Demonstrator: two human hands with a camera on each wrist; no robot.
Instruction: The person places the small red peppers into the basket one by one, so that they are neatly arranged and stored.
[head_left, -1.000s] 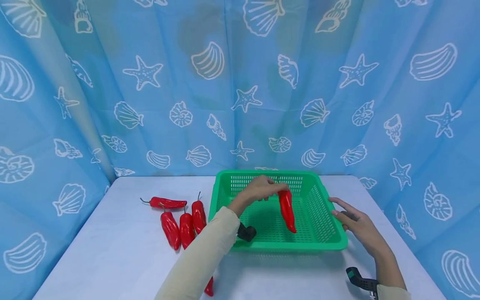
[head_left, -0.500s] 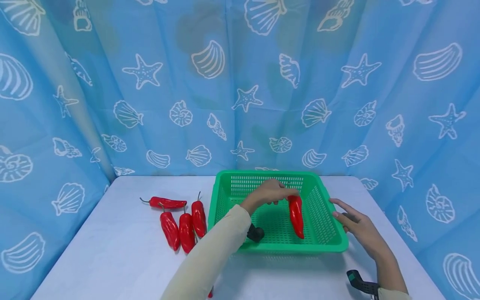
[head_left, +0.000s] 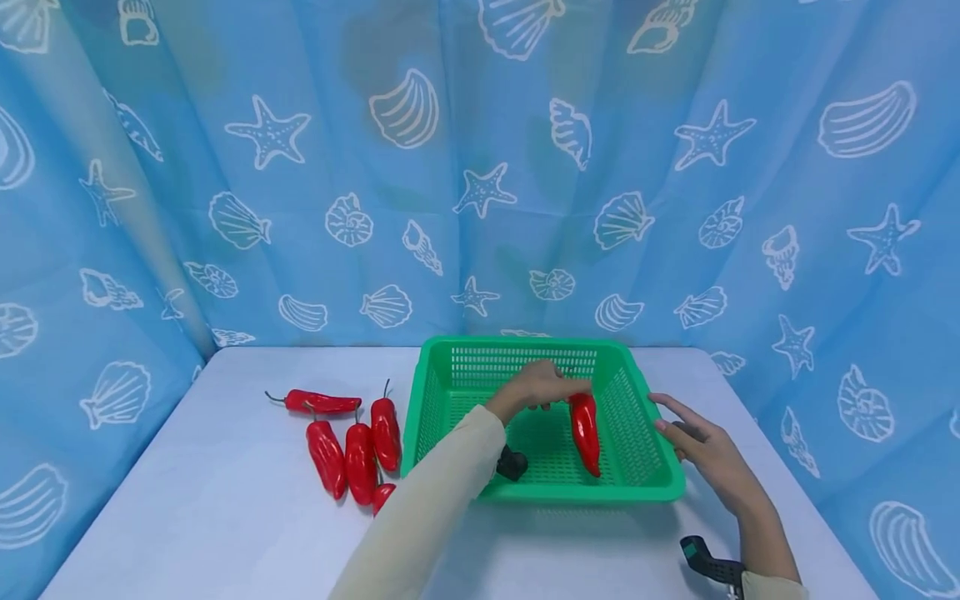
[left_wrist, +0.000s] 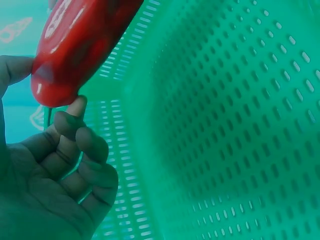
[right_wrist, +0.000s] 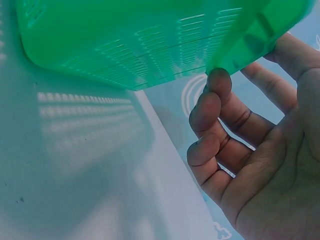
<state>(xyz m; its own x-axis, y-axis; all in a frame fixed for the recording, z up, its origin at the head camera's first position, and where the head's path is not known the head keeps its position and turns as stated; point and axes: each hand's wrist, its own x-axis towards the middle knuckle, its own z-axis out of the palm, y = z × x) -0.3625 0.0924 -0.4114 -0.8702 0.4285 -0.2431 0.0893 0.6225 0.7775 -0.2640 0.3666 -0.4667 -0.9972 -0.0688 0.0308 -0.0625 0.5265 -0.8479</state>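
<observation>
Lowering: red pepper (head_left: 585, 432) now inside green basket (head_left: 643, 485).

left arm: your cream long sleeve (head_left: 427, 517) runs to the wrist | left wrist: a small black camera mount (head_left: 513, 463) sits under it, just past the cuff | right arm: bare forearm, cream cuff edge (head_left: 776, 587) at the frame bottom | right wrist: black mount with a teal tip (head_left: 705, 560) beside that cuff | hands: both bare, no gloves or rings visible
</observation>
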